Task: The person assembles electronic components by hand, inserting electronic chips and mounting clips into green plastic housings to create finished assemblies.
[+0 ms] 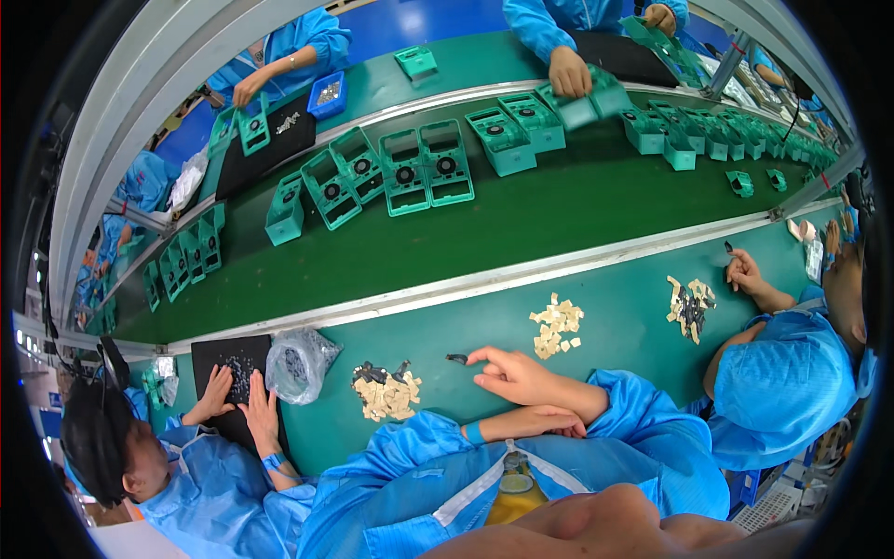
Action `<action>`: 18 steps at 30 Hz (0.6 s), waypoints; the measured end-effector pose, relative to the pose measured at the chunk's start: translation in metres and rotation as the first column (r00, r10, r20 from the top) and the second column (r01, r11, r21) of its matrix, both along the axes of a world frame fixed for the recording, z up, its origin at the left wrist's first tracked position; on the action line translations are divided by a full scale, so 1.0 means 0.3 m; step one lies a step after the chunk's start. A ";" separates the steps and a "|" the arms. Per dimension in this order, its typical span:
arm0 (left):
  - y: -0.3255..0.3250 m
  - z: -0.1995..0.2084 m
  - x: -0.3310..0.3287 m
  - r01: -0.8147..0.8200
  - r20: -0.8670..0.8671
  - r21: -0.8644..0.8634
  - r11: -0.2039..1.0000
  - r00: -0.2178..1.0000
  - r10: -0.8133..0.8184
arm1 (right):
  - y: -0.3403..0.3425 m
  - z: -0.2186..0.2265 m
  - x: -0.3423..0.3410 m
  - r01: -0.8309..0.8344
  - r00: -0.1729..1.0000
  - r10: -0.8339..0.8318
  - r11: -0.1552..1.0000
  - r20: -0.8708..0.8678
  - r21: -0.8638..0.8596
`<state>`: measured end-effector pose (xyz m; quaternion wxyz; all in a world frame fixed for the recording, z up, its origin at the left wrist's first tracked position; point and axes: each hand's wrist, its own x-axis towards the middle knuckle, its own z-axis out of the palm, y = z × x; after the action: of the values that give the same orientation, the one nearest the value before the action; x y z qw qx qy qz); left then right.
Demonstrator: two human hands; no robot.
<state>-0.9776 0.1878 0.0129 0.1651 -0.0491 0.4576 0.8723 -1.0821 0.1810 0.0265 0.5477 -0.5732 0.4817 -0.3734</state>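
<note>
My forearms are crossed at the near edge of the green bench. My right hand [510, 378] points left with its index finger stretched out and the other fingers loosely bent, holding nothing. Close by that fingertip lies a small black part [456, 359]; I cannot tell whether they touch. Below my right forearm, my left hand [545, 422] rests with its fingers laid out and nothing visible in it, a blue band on its wrist. To the left is a pile of cream-coloured pieces [389, 398], with black parts [369, 374] at its upper edge. Another cream pile [556, 326] lies beyond my right hand.
A person at left spreads both hands over small bits on a black mat [212, 359], beside a clear plastic bag [300, 365]. At right, another person sits by a mixed pile [691, 309]. Beyond a pale rail [447, 284], green housings [405, 172] line a dark green belt [372, 252]; people work opposite.
</note>
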 end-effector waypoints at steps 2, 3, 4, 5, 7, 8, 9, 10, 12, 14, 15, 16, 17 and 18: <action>-0.002 -0.017 -0.007 -0.007 -0.031 0.007 1.000 1.000 0.007 | 0.001 -0.003 -0.003 -0.006 1.000 0.006 1.000 0.008 -0.009; -0.004 -0.014 -0.007 -0.007 -0.030 0.006 1.000 1.000 0.007 | 0.001 0.002 -0.005 -0.004 1.000 0.004 1.000 -0.002 -0.007; -0.006 -0.007 -0.007 0.009 -0.003 0.014 1.000 1.000 -0.009 | -0.001 0.004 -0.006 -0.001 1.000 0.001 1.000 -0.013 -0.006; -0.002 -0.001 -0.006 0.022 0.025 0.023 0.999 0.999 -0.022 | 0.001 0.002 -0.004 -0.004 1.000 0.004 1.000 -0.011 -0.004; 0.003 -0.017 -0.004 0.014 0.003 0.017 1.000 1.000 -0.014 | 0.003 -0.001 -0.002 -0.006 1.000 0.006 1.000 0.015 0.016; -0.001 -0.024 -0.007 0.012 -0.022 0.006 1.000 1.000 -0.012 | 0.002 -0.001 -0.004 -0.007 1.000 0.006 1.000 0.015 0.015; -0.001 -0.026 -0.007 0.011 -0.022 0.005 1.000 1.000 -0.011 | 0.002 0.000 -0.006 -0.005 1.000 0.005 1.000 0.008 0.013; -0.001 -0.025 -0.007 0.010 -0.025 0.005 1.000 1.000 -0.010 | 0.001 0.000 -0.008 -0.004 1.000 0.004 1.000 0.002 0.011; 0.005 -0.024 -0.005 0.004 -0.028 0.008 1.000 1.000 -0.003 | 0.003 -0.002 -0.006 -0.002 1.000 0.002 1.000 0.000 0.001; -0.003 -0.023 -0.007 0.011 -0.037 -0.007 1.000 0.999 -0.011 | 0.001 -0.005 -0.005 0.000 1.000 0.000 1.000 -0.002 -0.010; -0.010 -0.017 -0.007 0.008 -0.037 -0.008 1.000 0.999 -0.009 | 0.001 -0.007 -0.006 0.005 1.000 -0.005 1.000 0.001 -0.003; -0.016 -0.006 -0.008 0.025 -0.021 -0.001 1.000 0.999 -0.025 | -0.001 -0.009 -0.007 0.010 1.000 -0.010 1.000 0.004 0.004; -0.013 0.003 -0.003 0.029 -0.005 0.006 1.000 1.000 -0.029 | -0.001 -0.006 -0.003 -0.006 1.000 0.006 1.000 0.006 0.004; -0.011 0.005 0.002 0.013 -0.002 0.006 1.000 1.000 -0.013 | -0.002 0.001 0.000 -0.001 1.000 0.001 1.000 0.011 0.017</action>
<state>-0.9770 0.1845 0.0145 0.1703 -0.0447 0.4553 0.8728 -1.0820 0.1805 0.0268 0.5551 -0.5670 0.4816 -0.3721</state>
